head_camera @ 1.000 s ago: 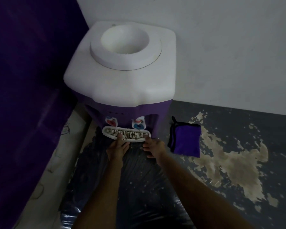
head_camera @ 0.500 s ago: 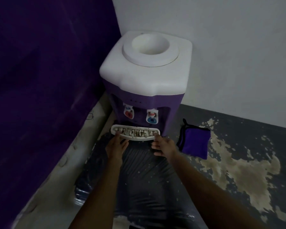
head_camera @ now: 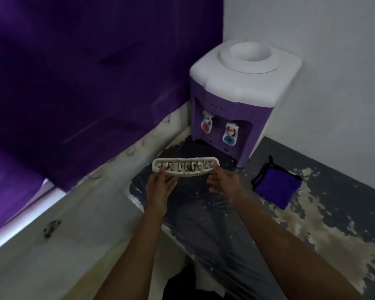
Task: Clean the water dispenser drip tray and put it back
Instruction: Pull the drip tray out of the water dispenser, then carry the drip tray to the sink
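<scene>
The white drip tray (head_camera: 185,167), long and curved with dirt in its slotted grille, is held in the air between both hands, clear of the dispenser. My left hand (head_camera: 160,188) grips its left end from below. My right hand (head_camera: 222,180) pinches its right end. The purple and white water dispenser (head_camera: 240,100) stands in the corner behind, with a red tap and a blue tap above an empty slot at its base. A folded purple cloth (head_camera: 277,187) lies on the floor to the right of my right hand.
A dark plastic sheet (head_camera: 204,213) covers the floor under my arms. A purple curtain or panel (head_camera: 85,83) fills the left side above a stained white ledge (head_camera: 95,191). The dark floor on the right is patchy with worn paint. A grey wall stands behind the dispenser.
The tray has come out of the dispenser's base and now hangs in both hands, well away from the taps. The view has pulled back and swung left.
</scene>
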A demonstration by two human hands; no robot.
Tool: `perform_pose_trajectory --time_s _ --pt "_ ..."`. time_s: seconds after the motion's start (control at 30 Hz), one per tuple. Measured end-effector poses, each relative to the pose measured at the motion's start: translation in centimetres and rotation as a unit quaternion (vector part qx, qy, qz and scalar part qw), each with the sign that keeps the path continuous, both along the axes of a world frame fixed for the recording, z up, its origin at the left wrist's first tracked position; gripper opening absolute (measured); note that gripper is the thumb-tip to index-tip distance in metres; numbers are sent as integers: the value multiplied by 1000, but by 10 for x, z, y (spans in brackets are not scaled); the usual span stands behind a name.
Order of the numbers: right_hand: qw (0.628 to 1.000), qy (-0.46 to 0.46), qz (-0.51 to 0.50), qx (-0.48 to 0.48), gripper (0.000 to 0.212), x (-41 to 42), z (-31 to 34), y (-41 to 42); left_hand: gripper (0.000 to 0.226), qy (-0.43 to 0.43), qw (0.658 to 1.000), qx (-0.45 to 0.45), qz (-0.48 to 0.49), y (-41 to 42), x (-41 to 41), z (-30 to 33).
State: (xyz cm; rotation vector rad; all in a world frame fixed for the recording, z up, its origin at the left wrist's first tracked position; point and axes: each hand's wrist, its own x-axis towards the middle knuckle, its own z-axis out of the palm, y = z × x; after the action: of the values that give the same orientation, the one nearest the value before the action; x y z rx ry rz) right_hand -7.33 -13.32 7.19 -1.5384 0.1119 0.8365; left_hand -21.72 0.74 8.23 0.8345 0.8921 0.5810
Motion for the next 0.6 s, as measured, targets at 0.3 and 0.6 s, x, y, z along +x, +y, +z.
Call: perform_pose_trajectory --time_s 0.3,0.6 --pt "995 -3 84 52 40 -74 12 15 27 -22 988 -21 149 -32 -102 6" --pt "975 3 206 83 32 -168 30 62 24 -41 952 -23 302 -36 -216 18"
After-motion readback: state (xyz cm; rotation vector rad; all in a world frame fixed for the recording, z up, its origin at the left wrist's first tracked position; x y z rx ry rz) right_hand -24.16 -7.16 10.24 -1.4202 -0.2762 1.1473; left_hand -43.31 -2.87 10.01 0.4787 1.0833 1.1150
